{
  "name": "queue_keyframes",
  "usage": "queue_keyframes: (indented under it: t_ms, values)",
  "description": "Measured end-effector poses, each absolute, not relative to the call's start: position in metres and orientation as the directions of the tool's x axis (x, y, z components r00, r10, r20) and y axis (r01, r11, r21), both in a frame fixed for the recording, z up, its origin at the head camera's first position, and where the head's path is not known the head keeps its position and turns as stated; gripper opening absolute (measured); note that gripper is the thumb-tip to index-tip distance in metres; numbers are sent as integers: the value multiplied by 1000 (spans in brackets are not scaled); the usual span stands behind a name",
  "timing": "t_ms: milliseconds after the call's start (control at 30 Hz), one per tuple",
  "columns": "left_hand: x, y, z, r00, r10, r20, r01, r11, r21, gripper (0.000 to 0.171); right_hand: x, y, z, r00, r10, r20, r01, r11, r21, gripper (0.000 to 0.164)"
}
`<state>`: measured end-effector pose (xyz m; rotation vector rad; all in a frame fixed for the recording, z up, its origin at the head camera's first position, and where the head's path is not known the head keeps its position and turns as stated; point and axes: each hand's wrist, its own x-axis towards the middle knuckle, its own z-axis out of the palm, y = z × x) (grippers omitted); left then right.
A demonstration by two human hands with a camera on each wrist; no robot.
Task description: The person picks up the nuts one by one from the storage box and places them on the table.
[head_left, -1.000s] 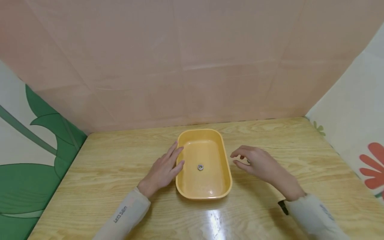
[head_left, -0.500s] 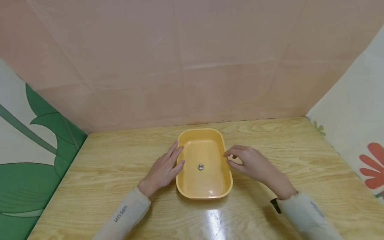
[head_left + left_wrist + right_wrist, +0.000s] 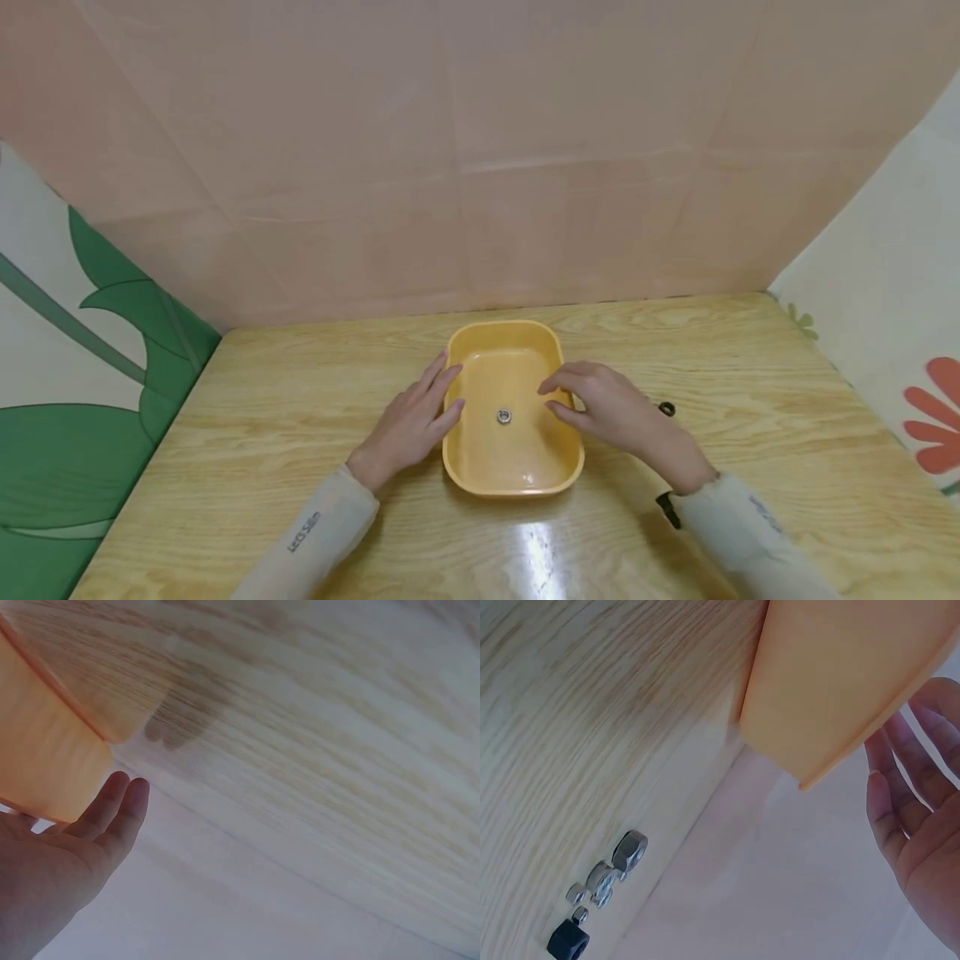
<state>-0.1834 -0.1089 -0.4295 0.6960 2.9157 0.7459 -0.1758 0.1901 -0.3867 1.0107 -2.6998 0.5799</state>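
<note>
A yellow rectangular tray [image 3: 512,482] stands on the wooden table with a silver hex nut [image 3: 504,416] on its floor. My left hand [image 3: 405,421] rests along the tray's left rim, fingers extended. Over the right side of the tray is my right hand [image 3: 603,406], its thumb and index finger bent towards each other with a small gap between the tips. I cannot tell whether anything small sits between them. In the right wrist view the tray wall hides part of those fingers. A black nut [image 3: 667,408] lies on the table just beyond the right forearm.
In the right wrist view, several silver nuts [image 3: 602,877] of mixed sizes lie clustered near the black nut, right of the tray. A pinkish backdrop [image 3: 480,167] rises behind the table's far edge [image 3: 375,319]. Printed panels flank both sides.
My right hand has moved left from beside the tray to over its right rim and interior, uncovering the black nut behind it. The left hand has stayed on the rim.
</note>
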Motion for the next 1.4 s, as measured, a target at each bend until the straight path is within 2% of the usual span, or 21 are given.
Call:
queue_keyframes:
  t_ms: [733,967,1400]
  values:
    - [-184,-108,-431,-900,433,52,407,792,456,60,-183,170,-397,-719,-642,268,-693,630,-351,15]
    - [-184,-108,-431,-900,432,49,405,791,459,60,-183,164,-399,-743,-637,205,-660,648,-380,17]
    - [-185,-107,-430,-898,437,55,412,790,454,60,-186,154,-405,-731,-657,184,-673,650,-353,16]
